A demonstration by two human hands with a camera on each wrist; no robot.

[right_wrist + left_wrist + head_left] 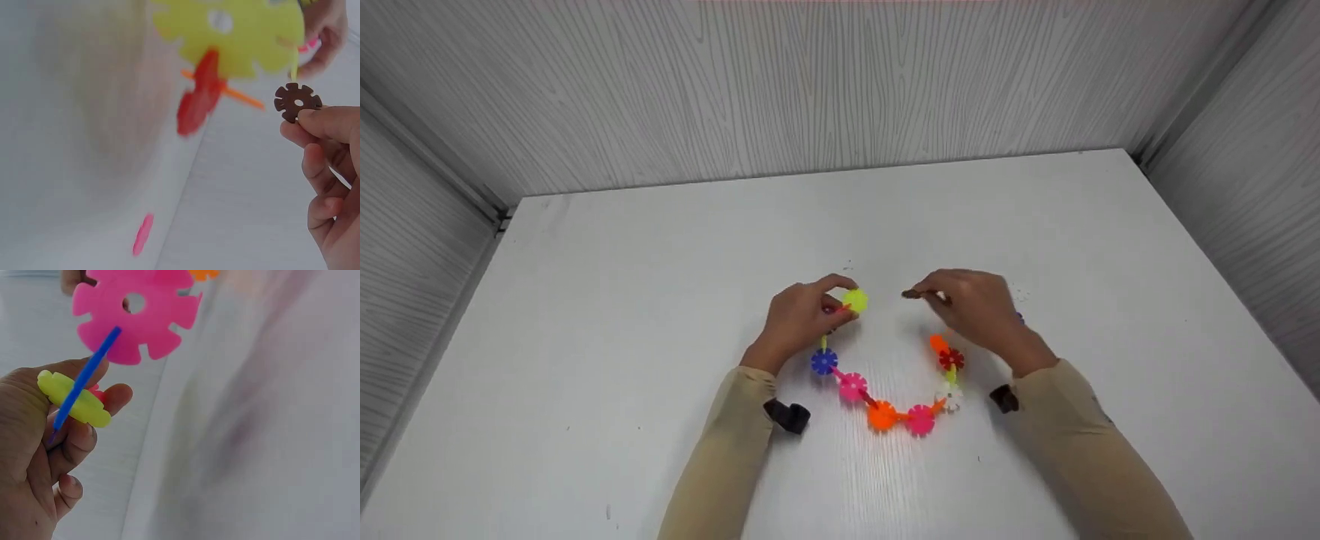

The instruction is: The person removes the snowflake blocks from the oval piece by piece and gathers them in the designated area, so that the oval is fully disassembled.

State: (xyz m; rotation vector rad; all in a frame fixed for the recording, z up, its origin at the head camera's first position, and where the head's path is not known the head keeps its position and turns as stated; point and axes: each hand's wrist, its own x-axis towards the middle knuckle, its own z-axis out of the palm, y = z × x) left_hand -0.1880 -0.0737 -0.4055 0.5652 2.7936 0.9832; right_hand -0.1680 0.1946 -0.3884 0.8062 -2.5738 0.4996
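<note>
A chain of notched, flower-like plastic discs curves over the table, with blue (824, 361), pink (853, 386), orange (882, 415) and white (949, 396) ones among them. My left hand (801, 321) holds its left end between thumb and fingers, where a bright yellow disc (855, 301) shows at the fingertips. Across a gap to the right, my right hand (976, 306) pinches a loose brown disc (293, 101) between thumb and forefinger, above the table. The chain's other end, with a dark red disc (952, 360) and an orange one (937, 343), lies below the right hand.
The white table (660, 300) is bounded by a wood-grain panel (810, 90) at the back and others at the sides. A small blue piece (1020, 318) peeks out beside the right hand. Black wrist devices (787, 416) sit by both cuffs.
</note>
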